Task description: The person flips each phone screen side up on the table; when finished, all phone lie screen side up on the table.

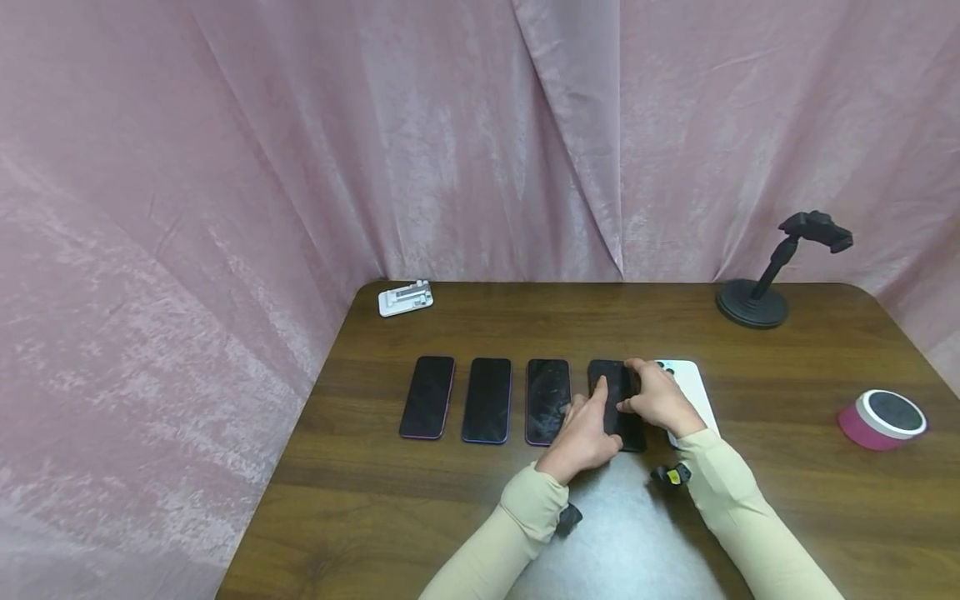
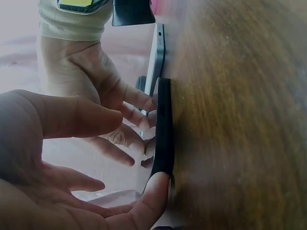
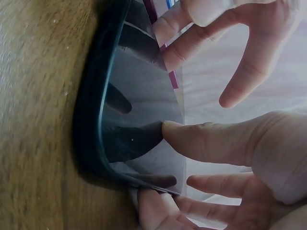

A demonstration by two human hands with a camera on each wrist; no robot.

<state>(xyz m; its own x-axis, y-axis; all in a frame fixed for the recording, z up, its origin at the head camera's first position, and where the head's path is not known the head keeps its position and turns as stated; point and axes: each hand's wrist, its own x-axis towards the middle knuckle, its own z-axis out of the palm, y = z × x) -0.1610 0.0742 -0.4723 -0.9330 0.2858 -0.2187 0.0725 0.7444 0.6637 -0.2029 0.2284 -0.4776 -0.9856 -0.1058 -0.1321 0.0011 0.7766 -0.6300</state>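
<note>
Between my two hands a black smartphone lies screen up on the table. My left hand is at its left side with fingers extended; in the left wrist view a fingertip touches the edge of the phone while the thumb stays apart from it. From the right comes my right hand, its thumb on the dark screen and other fingers at the phone's edge, pinching it. Beside it, partly covered by the right hand, lies a white phone with its camera side up.
Three more dark-screened phones, the left, middle and right, lie in a row leftward. A small white stand is at the back left. A black phone holder and a pink-and-white round container stand right.
</note>
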